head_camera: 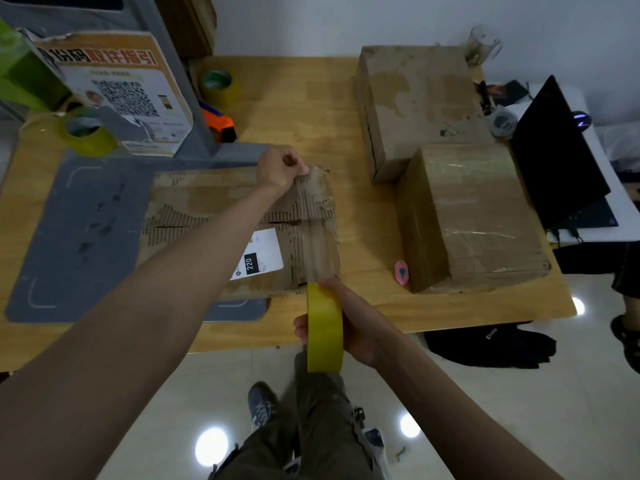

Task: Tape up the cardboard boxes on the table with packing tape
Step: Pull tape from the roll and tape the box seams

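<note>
Parcel pickup or shipping station, small back-office type. Evidence: wooden table [304,109] loaded with worn cardboard boxes [420,109], one carrying a shipping label [259,254]; spare tape rolls [90,135]; grey scanner stand [86,233] with a QR-code pickup notice [117,91]; pink box cutter [401,271]; laptop [557,157] on a side desk; tiled floor, plain white wall.

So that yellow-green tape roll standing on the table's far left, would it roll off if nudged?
Probably yes: the tape roll seems to rest tilted on its curved rim, so a nudge could send it rolling. It looks thick with tape, likely fairly hefty. Its glossy surface may be a bit slippery.
</note>
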The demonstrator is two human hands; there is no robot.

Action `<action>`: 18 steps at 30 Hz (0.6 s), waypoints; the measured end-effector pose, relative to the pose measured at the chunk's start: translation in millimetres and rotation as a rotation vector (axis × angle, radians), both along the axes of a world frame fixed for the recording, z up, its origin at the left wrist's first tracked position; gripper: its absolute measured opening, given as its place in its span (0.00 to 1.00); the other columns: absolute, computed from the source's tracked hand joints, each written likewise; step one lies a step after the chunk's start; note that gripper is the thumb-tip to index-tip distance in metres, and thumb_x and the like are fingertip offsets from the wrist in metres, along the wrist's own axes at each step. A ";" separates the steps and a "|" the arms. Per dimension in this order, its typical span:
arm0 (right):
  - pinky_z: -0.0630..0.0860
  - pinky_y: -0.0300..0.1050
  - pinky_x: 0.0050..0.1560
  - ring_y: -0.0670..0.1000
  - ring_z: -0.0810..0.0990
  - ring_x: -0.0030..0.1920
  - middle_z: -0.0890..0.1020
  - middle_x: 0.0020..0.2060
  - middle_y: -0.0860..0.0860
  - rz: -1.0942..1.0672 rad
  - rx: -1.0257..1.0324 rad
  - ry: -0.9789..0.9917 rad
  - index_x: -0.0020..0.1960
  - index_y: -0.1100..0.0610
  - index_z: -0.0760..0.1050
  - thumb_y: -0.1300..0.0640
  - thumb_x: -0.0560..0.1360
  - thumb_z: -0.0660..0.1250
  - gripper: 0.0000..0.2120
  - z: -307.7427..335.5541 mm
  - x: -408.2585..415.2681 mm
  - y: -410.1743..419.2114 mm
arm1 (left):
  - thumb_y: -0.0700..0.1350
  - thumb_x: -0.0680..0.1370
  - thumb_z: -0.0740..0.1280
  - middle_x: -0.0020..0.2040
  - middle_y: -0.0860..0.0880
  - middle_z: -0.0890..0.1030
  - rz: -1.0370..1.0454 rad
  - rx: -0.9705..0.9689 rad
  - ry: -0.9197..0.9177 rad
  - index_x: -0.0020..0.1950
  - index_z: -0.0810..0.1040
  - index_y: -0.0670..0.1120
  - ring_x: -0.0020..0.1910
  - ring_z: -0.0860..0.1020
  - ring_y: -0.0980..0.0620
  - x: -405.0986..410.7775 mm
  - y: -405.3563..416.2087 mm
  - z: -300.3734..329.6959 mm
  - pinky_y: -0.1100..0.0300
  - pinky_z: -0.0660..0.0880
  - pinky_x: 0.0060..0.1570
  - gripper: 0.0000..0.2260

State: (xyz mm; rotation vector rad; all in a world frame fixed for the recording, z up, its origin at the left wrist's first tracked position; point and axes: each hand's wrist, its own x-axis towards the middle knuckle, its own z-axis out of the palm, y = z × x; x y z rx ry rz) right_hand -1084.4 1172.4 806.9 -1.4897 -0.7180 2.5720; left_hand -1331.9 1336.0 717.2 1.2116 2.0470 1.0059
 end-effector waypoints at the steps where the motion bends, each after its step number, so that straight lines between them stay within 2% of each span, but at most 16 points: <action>1: 0.81 0.53 0.52 0.59 0.84 0.44 0.84 0.47 0.64 0.007 0.007 0.001 0.62 0.57 0.74 0.42 0.82 0.60 0.19 -0.6 0.5 0.0 | 0.41 0.71 0.79 0.43 0.48 0.83 -0.004 -0.004 0.031 0.36 0.80 0.49 0.43 0.79 0.52 0.7 -1.0 -1.3 0.55 0.79 0.48 0.10; 3: 0.80 0.55 0.55 0.59 0.84 0.46 0.84 0.48 0.64 0.014 0.022 0.002 0.62 0.56 0.73 0.42 0.82 0.60 0.18 -1.4 1.4 -0.3 | 0.42 0.71 0.79 0.48 0.45 0.80 -0.008 -0.018 0.114 0.38 0.80 0.47 0.46 0.78 0.49 4.9 -5.4 -3.3 0.53 0.77 0.49 0.08; 7: 0.77 0.58 0.62 0.61 0.83 0.50 0.84 0.50 0.64 0.025 0.027 -0.006 0.60 0.55 0.73 0.44 0.82 0.61 0.16 -2.8 3.6 -1.1 | 0.42 0.73 0.77 0.50 0.45 0.74 -0.063 0.045 0.258 0.46 0.79 0.46 0.50 0.76 0.43 14.6 -17.0 -5.6 0.47 0.76 0.52 0.07; 9: 0.77 0.58 0.62 0.60 0.83 0.50 0.84 0.50 0.64 0.036 0.034 -0.004 0.61 0.56 0.73 0.45 0.82 0.61 0.15 -3.3 4.4 -1.1 | 0.42 0.73 0.77 0.57 0.43 0.73 -0.070 0.028 0.303 0.60 0.75 0.47 0.54 0.75 0.43 16.1 -20.0 -1.4 0.48 0.75 0.51 0.19; 10: 0.77 0.58 0.62 0.60 0.83 0.49 0.84 0.49 0.64 0.036 0.032 -0.002 0.61 0.56 0.73 0.45 0.82 0.61 0.15 -3.6 4.4 -1.2 | 0.42 0.72 0.77 0.60 0.43 0.71 -0.078 0.024 0.315 0.65 0.71 0.48 0.56 0.74 0.45 15.6 -20.2 2.1 0.51 0.74 0.50 0.25; 11: 0.77 0.58 0.61 0.60 0.83 0.48 0.84 0.49 0.64 0.035 0.029 0.001 0.61 0.56 0.73 0.46 0.82 0.61 0.16 -4.1 4.3 -1.3 | 0.41 0.72 0.77 0.62 0.43 0.69 -0.094 0.031 0.351 0.67 0.69 0.48 0.57 0.73 0.45 15.4 -19.6 5.7 0.52 0.73 0.49 0.27; 14: 0.78 0.56 0.58 0.59 0.83 0.47 0.84 0.49 0.64 0.037 0.014 0.014 0.63 0.57 0.72 0.46 0.82 0.61 0.17 -4.9 2.7 -1.7 | 0.38 0.76 0.72 0.60 0.43 0.69 -0.248 0.082 0.521 0.57 0.72 0.43 0.55 0.70 0.48 16.3 -20.9 13.6 0.53 0.73 0.44 0.14; 16: 0.78 0.54 0.56 0.59 0.82 0.46 0.83 0.48 0.64 0.036 0.007 0.023 0.63 0.57 0.72 0.46 0.82 0.61 0.17 -3.7 1.7 -2.4 | 0.35 0.77 0.68 0.56 0.42 0.74 -0.436 0.116 0.589 0.51 0.77 0.40 0.54 0.71 0.46 17.2 -26.1 16.1 0.51 0.71 0.46 0.04; 18: 0.79 0.53 0.54 0.59 0.82 0.46 0.83 0.48 0.64 0.035 0.003 0.030 0.62 0.56 0.72 0.46 0.82 0.61 0.16 -2.9 2.0 -3.1 | 0.34 0.78 0.67 0.55 0.41 0.78 -0.577 0.124 0.635 0.51 0.81 0.39 0.55 0.75 0.41 16.2 -34.3 12.4 0.51 0.71 0.49 0.04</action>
